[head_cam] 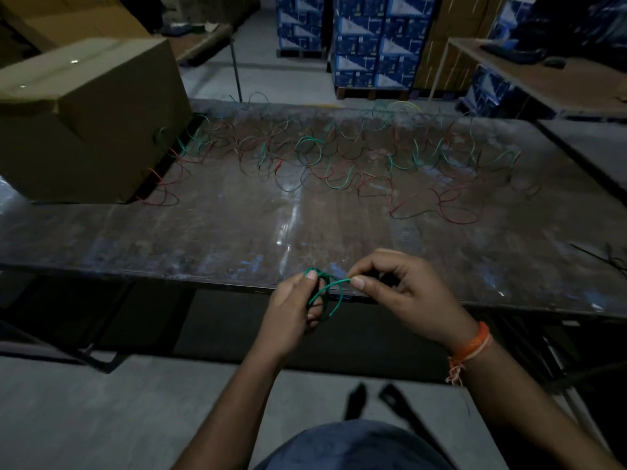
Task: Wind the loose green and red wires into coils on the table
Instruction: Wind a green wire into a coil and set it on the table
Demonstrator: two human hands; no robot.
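Left hand (294, 301) grips green wire (322, 293) loops; right hand (400, 293) pinches its end. Loose wires (339, 164) litter table (203, 232); stacked boxes (373, 39) behind.

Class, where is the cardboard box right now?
In the head view, the cardboard box sits on the table's far left, beside the loose wires.

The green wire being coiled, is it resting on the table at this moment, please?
No, the green wire is held in the air at the table's near edge, gripped by the left hand and pinched by the right hand.
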